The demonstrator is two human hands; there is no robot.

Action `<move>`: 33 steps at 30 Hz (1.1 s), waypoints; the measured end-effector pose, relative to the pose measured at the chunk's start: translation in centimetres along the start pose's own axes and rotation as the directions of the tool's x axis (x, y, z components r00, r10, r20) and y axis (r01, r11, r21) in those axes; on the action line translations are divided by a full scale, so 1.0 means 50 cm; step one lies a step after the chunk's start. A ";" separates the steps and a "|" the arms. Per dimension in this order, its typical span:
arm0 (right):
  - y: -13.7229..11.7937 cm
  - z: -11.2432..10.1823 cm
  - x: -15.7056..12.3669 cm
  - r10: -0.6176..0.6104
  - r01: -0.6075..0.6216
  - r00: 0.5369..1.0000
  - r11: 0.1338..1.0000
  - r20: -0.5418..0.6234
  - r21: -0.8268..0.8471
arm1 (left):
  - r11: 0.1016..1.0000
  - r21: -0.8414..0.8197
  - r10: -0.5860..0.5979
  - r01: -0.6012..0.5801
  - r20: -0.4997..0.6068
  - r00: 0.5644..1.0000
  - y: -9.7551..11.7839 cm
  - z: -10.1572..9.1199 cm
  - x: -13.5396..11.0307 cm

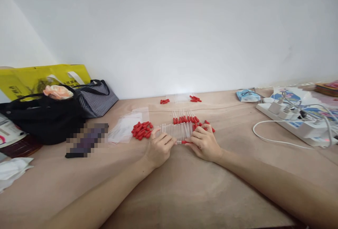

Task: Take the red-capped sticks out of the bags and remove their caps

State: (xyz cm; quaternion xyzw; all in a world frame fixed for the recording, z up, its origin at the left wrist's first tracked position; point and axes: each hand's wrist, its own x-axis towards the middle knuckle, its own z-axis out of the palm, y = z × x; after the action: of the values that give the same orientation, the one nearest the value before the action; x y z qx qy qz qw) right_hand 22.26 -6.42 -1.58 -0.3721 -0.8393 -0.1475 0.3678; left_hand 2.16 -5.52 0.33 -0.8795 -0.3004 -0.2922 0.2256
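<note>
Close to the table's front, my left hand (161,146) pinches a thin clear dropper tube (179,142) lying sideways. At the tube's right end, my right hand (203,142) grips a small red rubber bulb (184,142); whether the bulb is fully seated I cannot tell. Just behind both hands lies a row of bare clear tubes (174,129). Beyond it are several droppers with red bulbs (185,119), bulbs toward me. A pile of loose red bulbs (142,130) sits beside my left hand. More red bulbs (213,129) show past my right hand, partly hidden.
Clear plastic bags (124,127) lie left of the bulb pile, near a pixelated dark object (88,141). Bags, one black (52,123) and one striped (99,98), stand at left. A power strip (295,125) with white cables is at right. More droppers (195,98) lie by the wall.
</note>
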 end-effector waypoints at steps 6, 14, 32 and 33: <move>-0.004 -0.005 0.000 -0.051 0.051 0.999 0.999 0.017 0.000 | 1.000 -0.005 -0.004 0.004 0.003 1.000 0.004 -0.002 -0.002; 0.014 -0.017 -0.013 0.009 -0.009 1.000 1.000 0.005 0.012 | 0.995 -0.041 -0.087 0.088 0.013 0.996 -0.018 -0.007 -0.016; 0.130 -0.039 0.000 0.741 -0.751 0.658 0.657 0.131 0.056 | 0.632 -0.047 -0.587 0.774 0.623 0.517 -0.086 0.007 0.115; 0.128 -0.038 0.003 0.750 -0.761 0.647 0.647 0.135 0.055 | 0.635 -0.038 -0.591 0.772 0.619 0.517 -0.083 0.011 0.117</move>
State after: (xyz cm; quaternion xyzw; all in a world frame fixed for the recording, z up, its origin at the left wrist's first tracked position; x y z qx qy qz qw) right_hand 27.86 -2.99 -0.31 -0.6747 -0.6316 0.0832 0.3727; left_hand 3.45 0.12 4.64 -0.7538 -0.6265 -0.1331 -0.1470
